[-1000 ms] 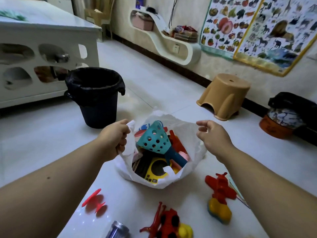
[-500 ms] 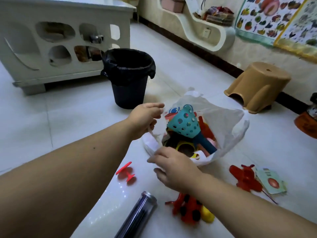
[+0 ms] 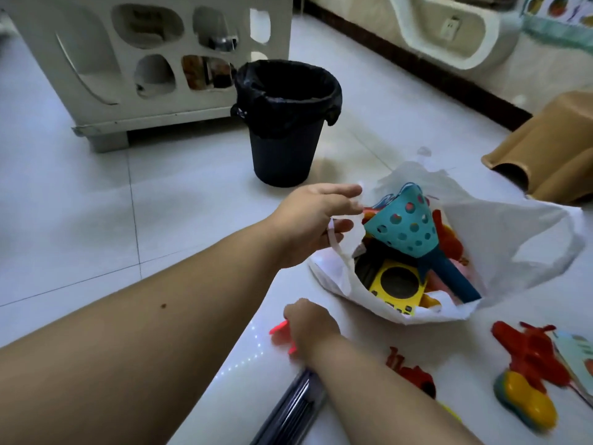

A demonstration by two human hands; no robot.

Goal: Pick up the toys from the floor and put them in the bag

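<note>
Head view: saw one bag (image 3: 513, 239), handle over the thumb of the spread left hand (image 3: 314, 226), right hand (image 3: 311, 326) on one small red toy (image 3: 278, 329), grip hidden, two larger red toys (image 3: 529, 351) nearby.

On my feed the floor (image 3: 80, 203) is glossy white tile with thin grey joints, catching soft, even light. At the upper left I see a white cabinet (image 3: 90, 53) with rounded cut-outs, raised on short feet. Near its right corner stands a black bin (image 3: 284, 149) with a black liner. A dark skirting (image 3: 401, 54) runs along the pale wall (image 3: 529, 75), which carries a curved cream shelf (image 3: 414, 33) around a socket (image 3: 451, 24). A tan stool (image 3: 552, 139) stands at the right edge.
</note>
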